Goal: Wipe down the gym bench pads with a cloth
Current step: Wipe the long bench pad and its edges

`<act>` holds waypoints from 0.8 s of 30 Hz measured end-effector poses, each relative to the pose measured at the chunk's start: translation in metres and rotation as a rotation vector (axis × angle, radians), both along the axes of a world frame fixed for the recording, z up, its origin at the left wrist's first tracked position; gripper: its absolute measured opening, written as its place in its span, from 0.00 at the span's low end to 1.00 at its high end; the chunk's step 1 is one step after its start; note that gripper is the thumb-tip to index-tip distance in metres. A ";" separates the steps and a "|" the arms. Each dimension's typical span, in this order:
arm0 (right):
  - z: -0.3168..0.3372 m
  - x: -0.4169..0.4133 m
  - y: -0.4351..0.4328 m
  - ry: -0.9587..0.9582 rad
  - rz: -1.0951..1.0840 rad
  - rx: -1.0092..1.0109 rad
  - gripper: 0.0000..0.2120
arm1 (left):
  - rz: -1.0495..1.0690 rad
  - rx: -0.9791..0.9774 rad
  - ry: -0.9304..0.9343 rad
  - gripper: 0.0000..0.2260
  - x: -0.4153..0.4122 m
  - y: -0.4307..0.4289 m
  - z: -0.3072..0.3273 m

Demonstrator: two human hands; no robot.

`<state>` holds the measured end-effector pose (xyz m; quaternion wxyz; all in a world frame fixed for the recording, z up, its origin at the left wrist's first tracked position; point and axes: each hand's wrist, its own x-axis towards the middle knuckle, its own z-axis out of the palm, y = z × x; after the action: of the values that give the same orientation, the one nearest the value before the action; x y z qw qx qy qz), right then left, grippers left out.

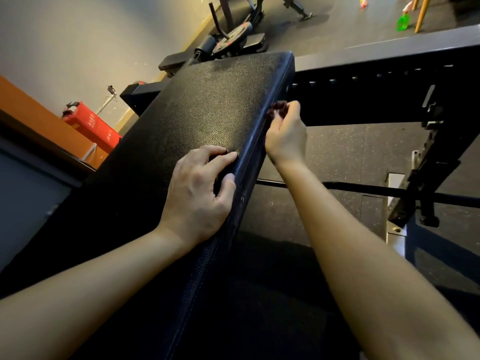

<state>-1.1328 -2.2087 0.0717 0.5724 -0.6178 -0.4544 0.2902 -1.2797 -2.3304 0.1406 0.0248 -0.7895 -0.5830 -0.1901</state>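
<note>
Bench pad (202,107), black, runs from 7 o'clock to 1 o'clock, with bare floor (350,152) open along its right edge. Left hand (200,193) at centre grips that edge, fingers bent on top, thumb on the side. Right hand (285,136), toward 1 o'clock, pinches a dark cloth (275,110) against the pad's side.

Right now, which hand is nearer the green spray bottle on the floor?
Right. The right hand, pinching the dark cloth against the bench pad side, lies closer to the green spray bottle; the left hand grips the pad's edge farther back, nearer the person.
</note>
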 end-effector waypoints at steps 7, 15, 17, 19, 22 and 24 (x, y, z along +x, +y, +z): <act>-0.018 -0.033 -0.162 0.001 0.281 0.135 0.07 | 0.008 -0.006 0.011 0.21 0.000 0.001 -0.001; 0.001 0.007 0.022 -0.001 -0.031 -0.084 0.09 | 0.023 -0.028 0.017 0.21 0.001 -0.001 0.001; -0.006 -0.009 -0.036 0.004 0.040 -0.015 0.09 | 0.023 -0.019 0.017 0.21 0.001 -0.001 0.001; -0.014 -0.026 -0.125 0.028 0.234 0.063 0.09 | 0.020 -0.022 0.021 0.21 0.001 -0.001 0.001; -0.018 -0.024 -0.149 -0.077 0.282 0.122 0.08 | 0.013 -0.030 0.024 0.21 0.001 0.001 0.001; -0.008 -0.012 -0.077 -0.075 0.176 0.081 0.09 | 0.013 -0.024 0.022 0.21 0.002 -0.001 0.002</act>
<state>-1.1449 -2.2854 0.0633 0.5517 -0.5624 -0.5394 0.2974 -1.2777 -2.3312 0.1426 0.0227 -0.7881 -0.5899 -0.1743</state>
